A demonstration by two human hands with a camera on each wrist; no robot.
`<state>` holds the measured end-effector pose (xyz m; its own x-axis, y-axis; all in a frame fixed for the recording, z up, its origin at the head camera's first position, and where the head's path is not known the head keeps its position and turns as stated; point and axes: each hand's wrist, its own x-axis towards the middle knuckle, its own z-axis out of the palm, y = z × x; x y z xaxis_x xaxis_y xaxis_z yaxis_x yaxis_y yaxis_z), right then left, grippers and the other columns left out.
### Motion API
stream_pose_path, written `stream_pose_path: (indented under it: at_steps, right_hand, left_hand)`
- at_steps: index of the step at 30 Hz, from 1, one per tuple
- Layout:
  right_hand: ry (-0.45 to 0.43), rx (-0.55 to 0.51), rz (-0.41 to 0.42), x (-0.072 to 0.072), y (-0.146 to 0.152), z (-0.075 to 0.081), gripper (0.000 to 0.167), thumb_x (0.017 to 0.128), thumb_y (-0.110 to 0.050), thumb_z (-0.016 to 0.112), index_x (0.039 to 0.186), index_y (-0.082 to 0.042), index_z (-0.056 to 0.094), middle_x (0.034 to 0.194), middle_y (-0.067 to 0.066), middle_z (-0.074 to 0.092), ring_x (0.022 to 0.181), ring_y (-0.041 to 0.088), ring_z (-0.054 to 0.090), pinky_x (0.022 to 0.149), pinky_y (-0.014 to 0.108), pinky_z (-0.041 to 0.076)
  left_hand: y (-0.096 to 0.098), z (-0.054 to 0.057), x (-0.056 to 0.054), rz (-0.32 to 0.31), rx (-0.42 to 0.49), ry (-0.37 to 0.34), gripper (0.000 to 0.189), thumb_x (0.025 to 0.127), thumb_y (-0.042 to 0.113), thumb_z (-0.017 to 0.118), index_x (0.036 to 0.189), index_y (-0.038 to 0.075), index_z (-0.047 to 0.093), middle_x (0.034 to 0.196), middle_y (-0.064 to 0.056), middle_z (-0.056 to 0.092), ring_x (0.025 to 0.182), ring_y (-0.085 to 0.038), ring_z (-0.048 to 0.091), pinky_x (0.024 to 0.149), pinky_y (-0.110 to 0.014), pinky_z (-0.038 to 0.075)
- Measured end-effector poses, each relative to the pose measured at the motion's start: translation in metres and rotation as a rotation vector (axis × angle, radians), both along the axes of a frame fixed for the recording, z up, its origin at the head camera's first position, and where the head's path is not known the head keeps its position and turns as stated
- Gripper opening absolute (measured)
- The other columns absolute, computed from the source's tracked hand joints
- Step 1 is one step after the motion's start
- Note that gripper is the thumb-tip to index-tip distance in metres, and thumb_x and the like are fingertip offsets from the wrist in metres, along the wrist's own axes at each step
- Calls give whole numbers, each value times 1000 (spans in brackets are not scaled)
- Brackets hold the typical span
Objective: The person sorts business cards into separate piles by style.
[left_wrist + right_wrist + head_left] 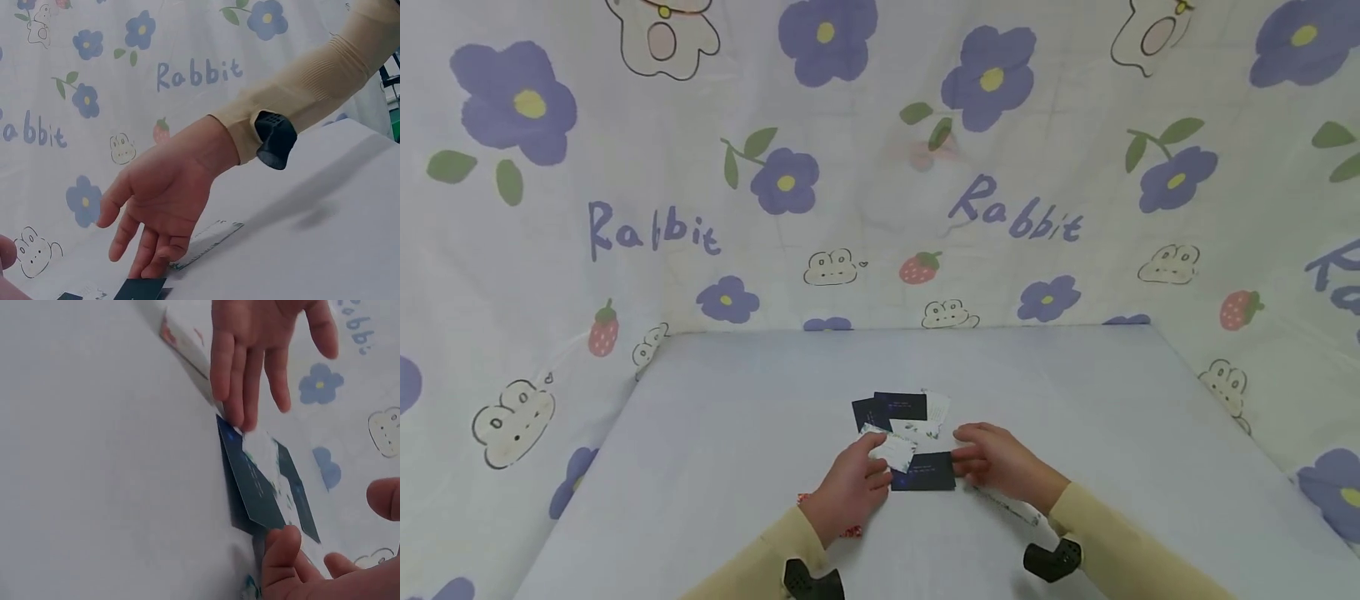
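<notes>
In the head view, a dark blue card (pixel 925 472) lies between the two hands. A white card with leafy edges (pixel 895 451) overlaps it. The left hand (pixel 852 489) is at the cards' left side; the right wrist view shows its straight fingers (pixel 252 394) reaching one end of the dark card, thumb apart. At the opposite end is the right hand (pixel 1003 460), fingertips right at the card's edge. In the left wrist view that hand's thumb (pixel 112 206) stands clear of the card (pixel 140 289), with its fingers loosely bent.
More dark cards (pixel 902 406) and white cards (pixel 937 406) lie overlapping just beyond. A red-patterned item (pixel 852 531) sits partly hidden under the left hand. A long white item with a patterned edge (pixel 1011 506) lies beneath the right wrist. A printed cloth (pixel 880 200) hangs behind the white table (pixel 737 417).
</notes>
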<state>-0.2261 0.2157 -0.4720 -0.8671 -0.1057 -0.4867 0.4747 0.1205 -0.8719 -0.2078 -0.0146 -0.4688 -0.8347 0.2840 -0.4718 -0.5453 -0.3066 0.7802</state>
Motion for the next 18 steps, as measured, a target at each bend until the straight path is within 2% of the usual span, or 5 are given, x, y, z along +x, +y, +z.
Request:
stream_pose_path:
  at_steps: [5,9,14,18]
  right_hand:
    - [-10,-39,-59,16,-6,5,62,105,-26,48,154,5,25,138,30,53,92,19,64,74,26,53]
    - [-3,-19,-55,25,-7,9,63,106,-25,45,155,6,21,144,33,49,98,19,66,76,26,54]
    - [-15,-5,-44,36,-3,13,61,108,-26,42,155,6,22,146,34,47,103,22,67,78,28,55]
    - [-33,12,-36,44,3,13,60,108,-28,42,154,6,25,147,34,48,105,23,68,79,29,56]
  left_hand:
    - [-2,1,2,-2,-26,-23,76,106,34,46,161,-4,9,161,-42,10,152,-54,16,126,-58,17]
    - [-2,1,6,-13,-45,-29,77,105,34,47,160,-4,10,161,-42,11,152,-54,17,125,-59,20]
    - [-1,-2,15,-18,-29,-47,75,104,32,48,160,-3,13,160,-43,11,150,-56,18,123,-61,22]
    - [0,-6,25,-44,-27,-59,68,105,31,47,158,-3,22,159,-45,14,150,-57,20,122,-62,24]
